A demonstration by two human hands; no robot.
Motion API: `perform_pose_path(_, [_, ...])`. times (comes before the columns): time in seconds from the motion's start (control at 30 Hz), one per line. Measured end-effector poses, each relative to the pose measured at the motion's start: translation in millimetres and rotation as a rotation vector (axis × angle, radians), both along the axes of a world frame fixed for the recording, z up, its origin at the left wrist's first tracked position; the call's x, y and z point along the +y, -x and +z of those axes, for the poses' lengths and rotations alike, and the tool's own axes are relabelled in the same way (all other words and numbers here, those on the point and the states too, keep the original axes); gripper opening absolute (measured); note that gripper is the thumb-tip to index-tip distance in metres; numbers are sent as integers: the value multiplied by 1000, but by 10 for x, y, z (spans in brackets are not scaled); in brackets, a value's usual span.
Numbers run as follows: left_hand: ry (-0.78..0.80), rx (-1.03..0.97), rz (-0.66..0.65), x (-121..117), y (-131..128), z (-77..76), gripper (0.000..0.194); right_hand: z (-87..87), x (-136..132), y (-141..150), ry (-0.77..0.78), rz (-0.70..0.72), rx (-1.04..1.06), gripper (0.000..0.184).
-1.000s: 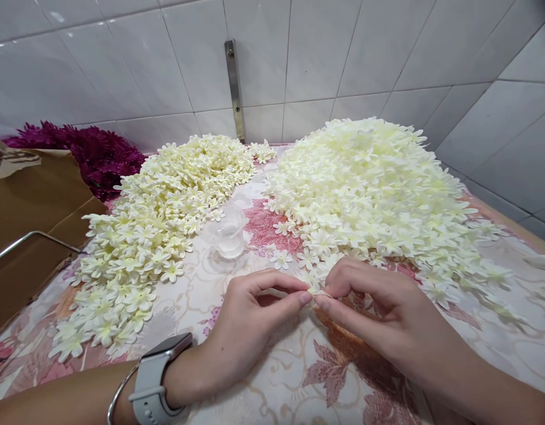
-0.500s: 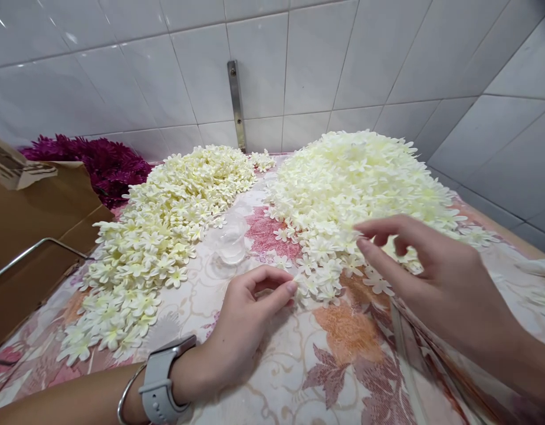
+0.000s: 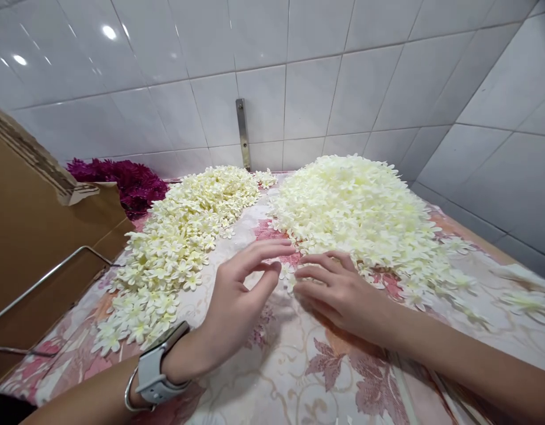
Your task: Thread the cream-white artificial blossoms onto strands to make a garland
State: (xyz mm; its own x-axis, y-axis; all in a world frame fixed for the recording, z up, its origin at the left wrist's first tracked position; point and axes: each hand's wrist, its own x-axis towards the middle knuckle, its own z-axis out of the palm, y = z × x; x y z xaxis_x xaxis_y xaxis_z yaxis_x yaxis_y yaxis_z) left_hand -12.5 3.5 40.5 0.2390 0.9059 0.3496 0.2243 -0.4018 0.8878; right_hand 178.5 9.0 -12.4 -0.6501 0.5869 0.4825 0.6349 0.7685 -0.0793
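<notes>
A large mound of white artificial flower heads [image 3: 347, 200] lies on the right of the flowered tablecloth [image 3: 276, 378]. A yellower heap of similar flower heads [image 3: 184, 230] stretches along the left. In front of the gap between them is my left hand [image 3: 243, 295], its thumb apart from the stretched fingers and nothing visible in it. A watch [image 3: 160, 369] and a metal bangle are on that wrist. My right hand [image 3: 338, 292], palm down with fingers spread, reaches over the near edge of the white mound. A few white flowers show between the hands; what lies under my right palm is hidden.
A cardboard box [image 3: 42, 254] with a bent metal rod [image 3: 42, 280] before it stands at the left. Purple flowers [image 3: 122, 183] lie behind it. A tiled wall [image 3: 308, 88] with a metal bracket [image 3: 243, 134] closes the back. More white flowers [image 3: 527, 301] lie far right.
My right hand has moved left and down beside my left hand, its fingers now spread. My left thumb and fingers have parted. The clear cup is now out of sight. The view has tilted up.
</notes>
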Motion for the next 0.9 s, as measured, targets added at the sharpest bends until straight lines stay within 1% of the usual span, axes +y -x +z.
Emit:
perform_pose_path(0.07, [-72, -51, 66, -18, 78, 120, 21, 4, 106, -48, -59, -34, -35, 22])
perform_pose_path(0.13, [-186, -129, 192, -12, 213, 239, 21, 19, 203, -117, -137, -73, -89, 25])
perform_pose_path(0.2, [-287, -163, 340, 8, 410, 340, 21, 44, 265, -182, -208, -115, -108, 25])
perform_pose_path(0.27, [-333, -119, 478, 26, 647, 406, 22, 76, 288, -229, -228, -135, -85, 20])
perform_pose_path(0.3, [-344, -66, 534, 33, 768, 422, 21, 93, 288, -245, -226, -136, -59, 18])
perform_pose_path(0.37, [-326, 102, 609, 50, 991, 420, 17, 124, 279, -262, -225, -132, 13, 13])
perform_pose_path(0.4, [-306, 241, 614, 63, 1082, 403, 16, 136, 274, -266, -237, -135, 57, 12])
perform_pose_path(0.47, [-293, 534, 558, 113, 1211, 346, 13, 144, 267, -265, -270, -152, 138, 11])
perform_pose_path(0.53, [-291, 770, 419, 201, 1267, 275, 13, 133, 261, -261, -295, -156, 192, 11])
perform_pose_path(0.6, [-299, 925, 332, 325, 1266, 204, 16, 103, 248, -259, -300, -135, 219, 11])
perform_pose_path(0.67, [-284, 997, 266, 466, 1232, 149, 16, 62, 222, -265, -294, -110, 231, 11])
perform_pose_path(0.73, [-268, 1004, 244, 591, 1187, 125, 11, 27, 185, -278, -280, -96, 233, 11])
perform_pose_path(0.8, [-255, 988, 245, 666, 1149, 141, 7, 22, 146, -288, -272, -91, 233, 10])
perform_pose_path(0.87, [-253, 945, 274, 660, 1127, 193, 9, 81, 126, -268, -259, -80, 245, 10])
perform_pose_path(0.9, [-256, 914, 297, 622, 1121, 226, 8, 146, 129, -236, -234, -71, 261, 11])
